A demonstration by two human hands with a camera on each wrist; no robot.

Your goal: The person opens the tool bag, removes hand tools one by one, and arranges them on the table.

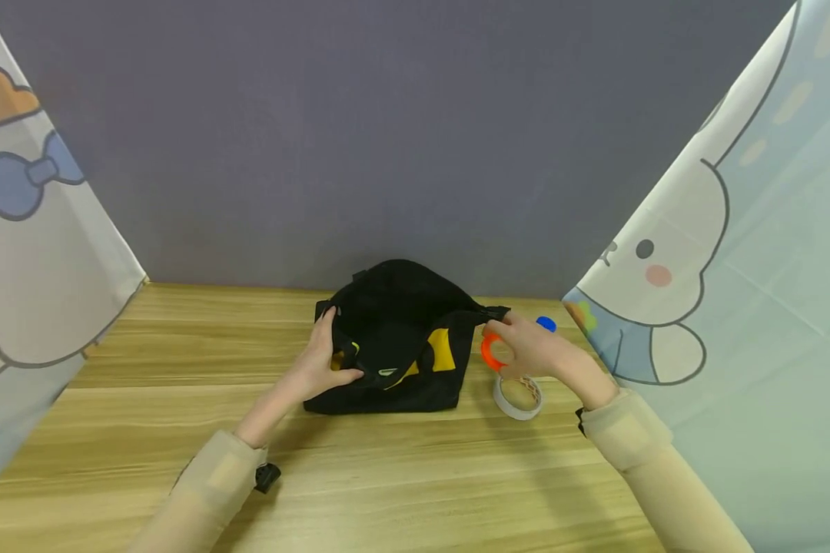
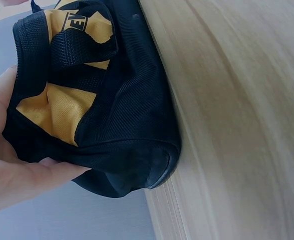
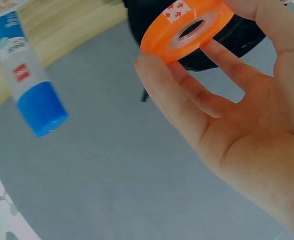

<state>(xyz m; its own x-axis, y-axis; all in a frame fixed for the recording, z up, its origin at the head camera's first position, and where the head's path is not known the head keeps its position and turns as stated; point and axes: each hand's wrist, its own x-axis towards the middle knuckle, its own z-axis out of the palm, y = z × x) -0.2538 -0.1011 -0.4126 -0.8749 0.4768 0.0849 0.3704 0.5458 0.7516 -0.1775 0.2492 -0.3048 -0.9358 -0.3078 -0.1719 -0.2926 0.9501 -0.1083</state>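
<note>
A black and yellow fabric tool bag (image 1: 394, 399) stands on the wooden table with its top gaping. My left hand (image 1: 316, 369) grips the bag's rim at its left end, and the left wrist view shows the thumb (image 2: 61, 174) lying along the black cloth. By the bag's right end, my right hand (image 1: 529, 349) holds an orange roll of tape (image 3: 159, 37). Fingers and thumb pinch the roll by its edge in the right wrist view, with part of the black bag behind it. The bag's inside is dark.
A whitish roll of tape (image 1: 501, 401) lies on the table (image 1: 387, 484) below my right hand. Beyond that hand is a glue stick with a blue cap (image 1: 546, 323). A grey panel (image 1: 387, 138) rises behind the bag, and cartoon-printed sheets (image 1: 754, 307) flank both sides.
</note>
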